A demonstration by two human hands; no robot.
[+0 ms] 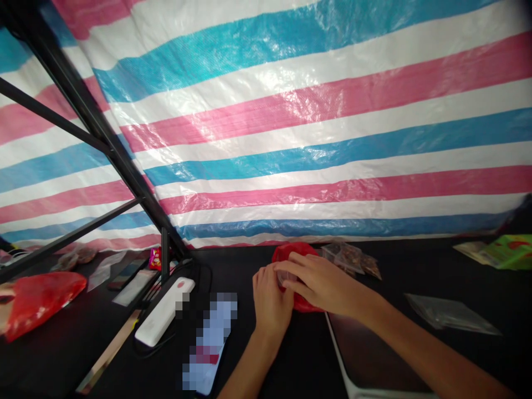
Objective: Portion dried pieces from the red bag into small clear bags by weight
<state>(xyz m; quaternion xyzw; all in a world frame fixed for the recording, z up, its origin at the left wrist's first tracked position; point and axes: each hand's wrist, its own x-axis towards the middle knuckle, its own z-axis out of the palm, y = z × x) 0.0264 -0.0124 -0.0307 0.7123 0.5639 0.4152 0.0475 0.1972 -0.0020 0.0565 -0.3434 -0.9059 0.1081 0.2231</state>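
Close together in the middle of the head view, my left hand [271, 302] and my right hand [322, 281] meet over a red plastic bag [293, 250]. Between their bent fingers shows a small piece of clear plastic [285, 276], seemingly a little bag; the fingers hide most of it. My left hand is closed at its left side, and my right fingers pinch it from above. Just behind the right hand lie small clear bags with brown dried pieces [351, 257]. The right forearm passes over a dark flat panel with a pale edge [374, 354].
Left of my hands lie a phone [214, 343] and a white power strip [165, 311] with a black cable. Another red bag [45, 299] is at far left. Clear bags [451, 314] and a green packet [509, 252] lie right. A black frame [100, 133] stands before striped sheeting [311, 111].
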